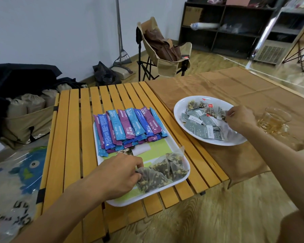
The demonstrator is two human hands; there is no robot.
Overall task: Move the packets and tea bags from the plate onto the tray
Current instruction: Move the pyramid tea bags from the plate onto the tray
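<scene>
Under my right hand (239, 120), on the white plate (182, 109), lie the remaining tea bags (208, 107) and grey packets (200, 130); my fingertips pinch a mesh tea bag at the plate's far side. My left hand (117, 174) rests in the tray (144, 199), fingers pinching the corner of a pyramid tea bag (151, 179) already set down, with two more just beyond it. Past that hand, the blue and purple stick packets (130, 127) fill the tray's far end. These bags look feather-light, soft and crushable, so I judge a gentle pinch at a corner or tag best; the flat grey packets seem slick and thin, best lifted by an edge.
</scene>
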